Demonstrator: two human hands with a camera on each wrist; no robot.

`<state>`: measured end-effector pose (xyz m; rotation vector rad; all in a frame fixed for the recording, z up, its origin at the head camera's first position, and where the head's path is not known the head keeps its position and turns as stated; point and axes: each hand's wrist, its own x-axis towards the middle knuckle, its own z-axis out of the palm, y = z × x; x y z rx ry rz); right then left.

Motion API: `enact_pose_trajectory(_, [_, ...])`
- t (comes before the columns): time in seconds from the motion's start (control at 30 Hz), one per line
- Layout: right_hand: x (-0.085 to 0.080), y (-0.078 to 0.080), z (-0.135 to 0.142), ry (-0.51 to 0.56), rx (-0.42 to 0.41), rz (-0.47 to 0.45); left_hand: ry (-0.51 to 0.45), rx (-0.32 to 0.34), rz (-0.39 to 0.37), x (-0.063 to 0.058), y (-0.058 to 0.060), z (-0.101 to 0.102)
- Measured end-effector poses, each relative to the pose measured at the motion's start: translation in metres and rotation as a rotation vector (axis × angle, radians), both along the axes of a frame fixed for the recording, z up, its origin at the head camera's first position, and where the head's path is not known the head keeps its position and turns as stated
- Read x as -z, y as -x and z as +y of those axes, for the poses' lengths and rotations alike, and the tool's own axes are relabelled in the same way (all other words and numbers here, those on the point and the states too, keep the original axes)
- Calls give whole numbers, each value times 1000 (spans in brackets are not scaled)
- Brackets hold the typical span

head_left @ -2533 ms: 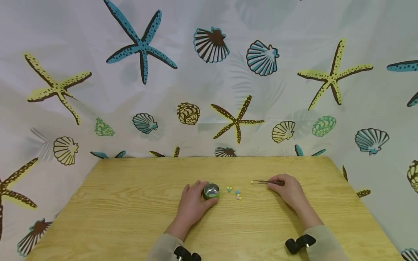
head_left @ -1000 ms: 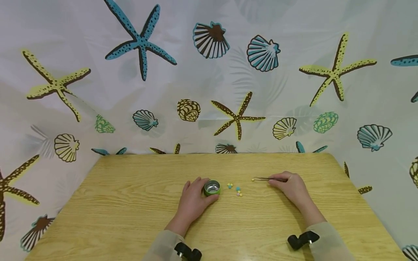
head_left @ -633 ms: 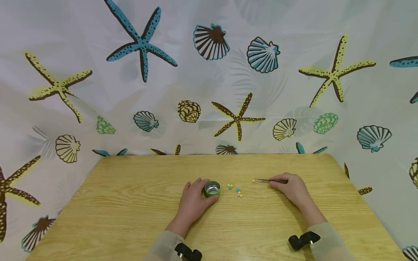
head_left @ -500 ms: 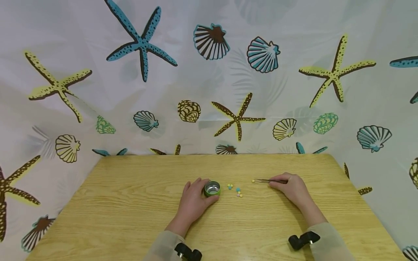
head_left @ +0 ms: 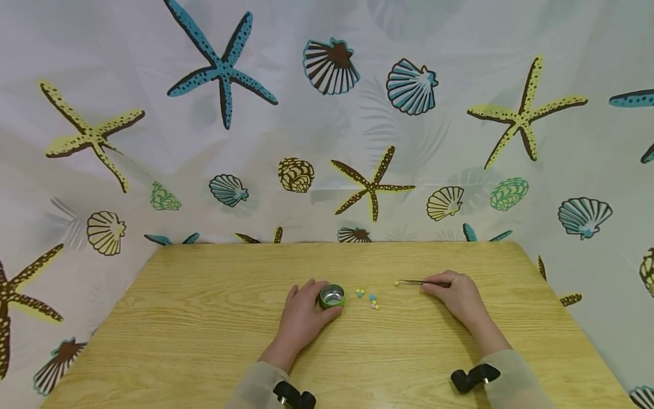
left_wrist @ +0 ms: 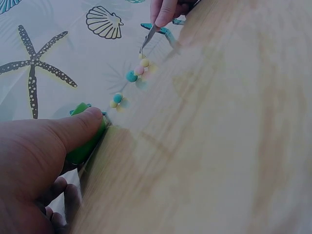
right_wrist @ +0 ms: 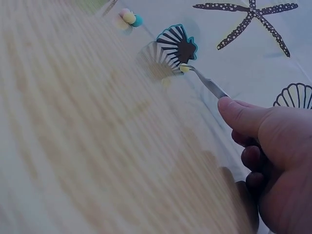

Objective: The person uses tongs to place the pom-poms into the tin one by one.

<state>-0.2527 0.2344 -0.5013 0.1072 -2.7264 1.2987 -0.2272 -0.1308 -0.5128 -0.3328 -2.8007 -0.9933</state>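
"What is the left grip (head_left: 301, 319) doing?"
"From my feed, I see it part-closed at the tin's eight o'clock, thumb and fingers curled round the tin (head_left: 332, 296)."
"And the right grip (head_left: 460, 297)?"
"Nearly closed, pinching the tweezers (right_wrist: 210, 87). Their tips meet a yellow bead (right_wrist: 184, 68), three o'clock from the tin; I can't tell whether they squeeze it."
"Other beads (head_left: 372, 297)?"
"I have two clusters on the counter (head_left: 204, 329), between tin and tweezers."

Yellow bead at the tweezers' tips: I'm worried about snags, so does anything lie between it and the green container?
Yes: a blue-and-yellow bead cluster sits on the table, roughly in line between the yellow bead and the green container. Another bead group lies off that line.
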Motion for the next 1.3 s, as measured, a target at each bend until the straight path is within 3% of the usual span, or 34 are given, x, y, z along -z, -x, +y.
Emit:
enact_pose_trajectory(0.43, [-9,-3,-12,79,38,32,-9,3,3,1,0,-1])
enact_pose_trajectory(1.3, [-25,-6,-65,214,-62,24,-9,5,4,1,-2,-3])
